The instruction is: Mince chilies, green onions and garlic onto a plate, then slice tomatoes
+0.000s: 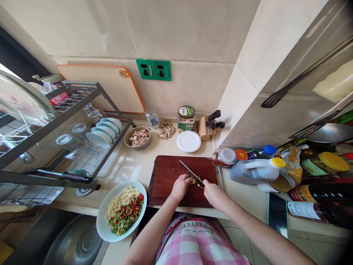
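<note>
My right hand (pixel 214 195) grips a kitchen knife (pixel 190 171) by its handle, the blade slanting up and left over a dark red-brown cutting board (pixel 168 184). Close against the blade, my left hand (pixel 181 187) has its fingers curled down on small yellowish pieces (pixel 198 180) that look like ginger; its fingertips are partly hidden. Some bits lie scattered around the knife. A white plate (pixel 189 141) is just behind the board. To the left sits a pale bowl (pixel 101 217) with chopped garlic (pixel 125 198) and cut red and green chillies (pixel 125 215) side by side.
Behind the board are a bowl of garlic cloves (pixel 138 137), ginger root (pixel 166 130), a glass (pixel 152 118), a green-lidded tub (pixel 186 117) and a knife block (pixel 205 129). A dish rack (pixel 95 88) stands left. Jars and a jug (pixel 252 172) crowd the right, near a phone (pixel 278 215).
</note>
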`<state>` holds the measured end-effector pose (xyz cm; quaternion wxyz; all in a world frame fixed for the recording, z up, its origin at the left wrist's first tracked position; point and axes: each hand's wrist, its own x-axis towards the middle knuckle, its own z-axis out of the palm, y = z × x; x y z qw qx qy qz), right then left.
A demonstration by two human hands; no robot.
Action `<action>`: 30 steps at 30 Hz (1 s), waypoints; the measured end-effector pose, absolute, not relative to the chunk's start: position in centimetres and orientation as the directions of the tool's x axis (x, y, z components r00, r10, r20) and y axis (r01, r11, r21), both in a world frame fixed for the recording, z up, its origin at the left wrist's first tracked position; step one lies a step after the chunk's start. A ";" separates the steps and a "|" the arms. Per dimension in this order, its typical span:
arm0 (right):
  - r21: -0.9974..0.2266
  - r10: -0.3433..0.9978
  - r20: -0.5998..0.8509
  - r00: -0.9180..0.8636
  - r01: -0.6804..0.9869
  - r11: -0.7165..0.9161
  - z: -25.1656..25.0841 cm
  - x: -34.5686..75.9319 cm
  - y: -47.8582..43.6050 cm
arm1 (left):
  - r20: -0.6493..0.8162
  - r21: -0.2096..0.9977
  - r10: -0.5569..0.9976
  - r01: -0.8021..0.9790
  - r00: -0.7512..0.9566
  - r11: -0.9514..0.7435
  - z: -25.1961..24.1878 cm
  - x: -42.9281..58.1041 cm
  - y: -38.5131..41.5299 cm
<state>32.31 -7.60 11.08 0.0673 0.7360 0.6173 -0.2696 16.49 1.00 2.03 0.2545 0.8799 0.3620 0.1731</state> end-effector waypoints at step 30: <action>-0.271 0.889 -0.445 0.113 0.929 -0.254 11.1 31.3 -6.5 | 0.202 0.542 0.706 0.523 0.679 -0.658 1.2 14.9 0.9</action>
